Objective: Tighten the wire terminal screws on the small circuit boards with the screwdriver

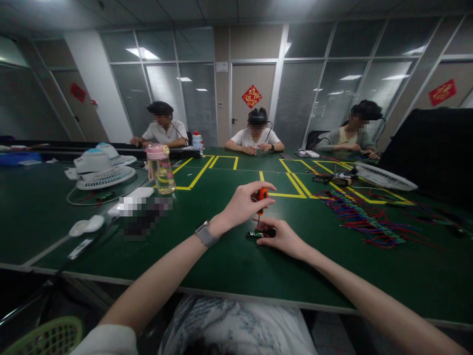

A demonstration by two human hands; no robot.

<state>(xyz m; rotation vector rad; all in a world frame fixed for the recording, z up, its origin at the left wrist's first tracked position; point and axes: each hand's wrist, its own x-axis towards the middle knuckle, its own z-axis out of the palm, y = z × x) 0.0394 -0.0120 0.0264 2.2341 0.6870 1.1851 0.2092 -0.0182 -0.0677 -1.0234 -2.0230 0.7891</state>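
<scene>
An orange and black screwdriver [262,194] stands upright in my left hand [244,204], its fingers closed round the handle. The shaft points down at a small green circuit board piece [254,235] on the table. My right hand [283,237] grips the right end of this piece between thumb and fingers, close to the screwdriver's tip. Whether the tip touches the board is too small to tell. A watch is on my left wrist.
Wired circuit boards [364,217] lie to the right on the green table [207,261]. A pink-lidded bottle [161,170], white fans [105,177] and a white case [86,225] are at the left. Three people sit across the table. A fan [386,176] lies at the far right.
</scene>
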